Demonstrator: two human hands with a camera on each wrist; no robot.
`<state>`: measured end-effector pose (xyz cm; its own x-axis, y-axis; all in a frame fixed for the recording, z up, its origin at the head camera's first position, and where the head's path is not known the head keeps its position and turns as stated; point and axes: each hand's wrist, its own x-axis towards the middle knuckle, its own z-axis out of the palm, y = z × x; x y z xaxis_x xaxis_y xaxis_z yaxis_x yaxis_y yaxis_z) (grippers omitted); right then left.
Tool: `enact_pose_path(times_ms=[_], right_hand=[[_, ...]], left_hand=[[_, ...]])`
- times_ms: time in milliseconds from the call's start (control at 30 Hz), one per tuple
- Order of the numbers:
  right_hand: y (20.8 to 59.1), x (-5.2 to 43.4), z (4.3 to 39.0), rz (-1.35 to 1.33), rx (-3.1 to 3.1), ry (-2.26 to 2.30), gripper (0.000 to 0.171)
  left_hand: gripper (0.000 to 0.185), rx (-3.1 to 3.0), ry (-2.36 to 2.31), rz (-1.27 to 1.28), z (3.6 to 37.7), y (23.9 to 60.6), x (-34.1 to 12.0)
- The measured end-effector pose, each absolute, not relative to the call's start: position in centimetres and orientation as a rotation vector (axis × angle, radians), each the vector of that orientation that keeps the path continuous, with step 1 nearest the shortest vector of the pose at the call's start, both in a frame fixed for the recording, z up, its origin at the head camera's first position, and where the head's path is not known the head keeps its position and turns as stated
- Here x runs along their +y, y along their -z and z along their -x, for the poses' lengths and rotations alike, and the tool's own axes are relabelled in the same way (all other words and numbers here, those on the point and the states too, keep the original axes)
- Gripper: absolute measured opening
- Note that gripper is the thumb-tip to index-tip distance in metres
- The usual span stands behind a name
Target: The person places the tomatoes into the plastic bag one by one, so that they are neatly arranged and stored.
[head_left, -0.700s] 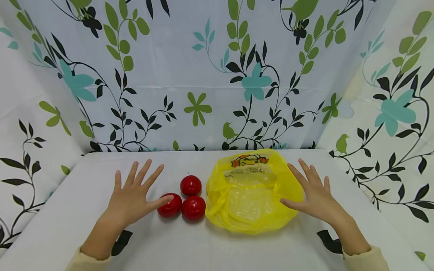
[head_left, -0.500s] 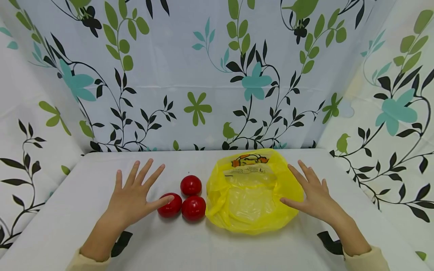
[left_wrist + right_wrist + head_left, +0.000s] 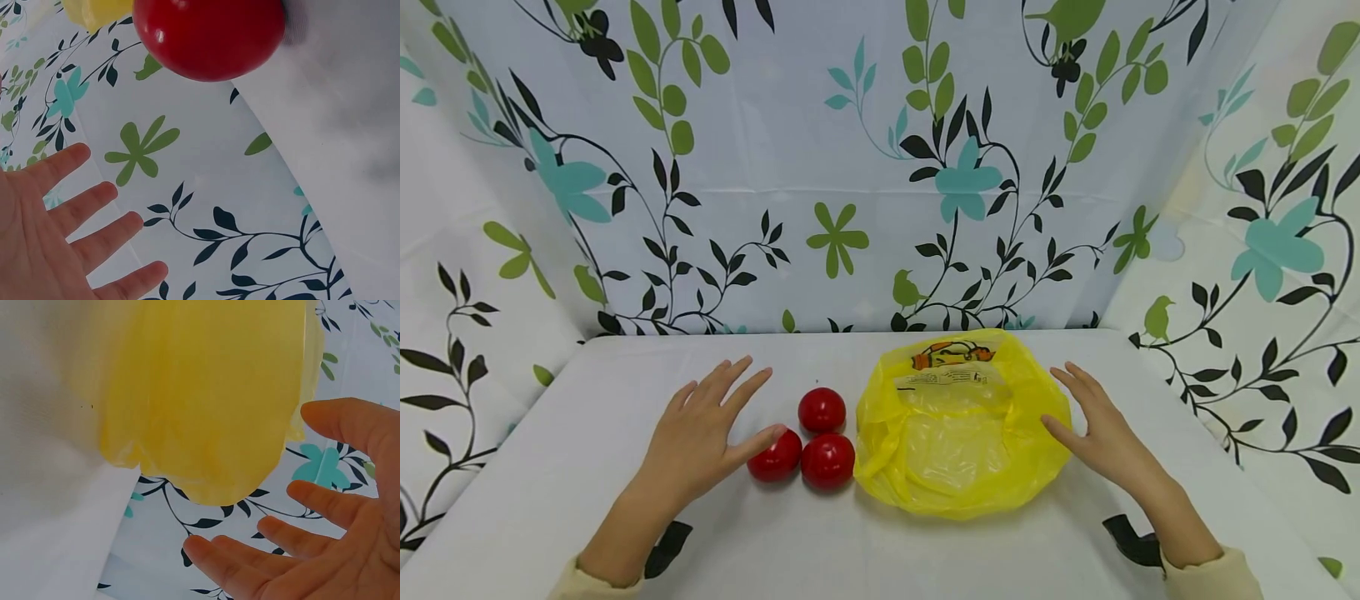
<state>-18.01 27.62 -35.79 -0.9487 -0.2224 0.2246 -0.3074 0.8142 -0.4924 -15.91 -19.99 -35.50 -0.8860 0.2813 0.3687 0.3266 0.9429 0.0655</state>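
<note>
Three red balls lie together on the white table (image 3: pixel 850 550): one at the back (image 3: pixel 822 409), one front left (image 3: pixel 774 457) and one front right (image 3: pixel 827 460). My left hand (image 3: pixel 700 429) hovers beside them with fingers spread, its thumb at the front left ball. That ball (image 3: pixel 209 34) fills the top of the left wrist view above my left hand (image 3: pixel 62 231). A crumpled yellow plastic bag (image 3: pixel 958 429) lies to the right of the balls. My right hand (image 3: pixel 1101 425) is open at the bag's right edge. The right wrist view shows the yellow bag (image 3: pixel 200 394) close to my right hand (image 3: pixel 325 531).
Floral-patterned cloth (image 3: pixel 850 167) hangs behind the table and along both sides. Bare table surface lies in front of the balls and the bag.
Both hands have tilted and lifted slightly, turning their palms more inward. The right hand has shifted a little to the right. The balls and the bag stay in place.
</note>
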Motion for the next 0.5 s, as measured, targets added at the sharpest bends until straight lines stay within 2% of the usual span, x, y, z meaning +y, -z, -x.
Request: enact_pose_path(times_ms=[233, 500], right_hand=[[36.0, 27.7, 18.2, -0.348, -2.847, -0.917, 0.055], [36.2, 27.7, 18.4, -0.339, -2.848, -0.907, 0.053]], left_hand=[[0.066, -2.77, 0.285, 0.462, 15.6, 36.2, -20.0], [0.064, -2.827, 0.394, 0.482, 15.2, 37.2, -20.2]])
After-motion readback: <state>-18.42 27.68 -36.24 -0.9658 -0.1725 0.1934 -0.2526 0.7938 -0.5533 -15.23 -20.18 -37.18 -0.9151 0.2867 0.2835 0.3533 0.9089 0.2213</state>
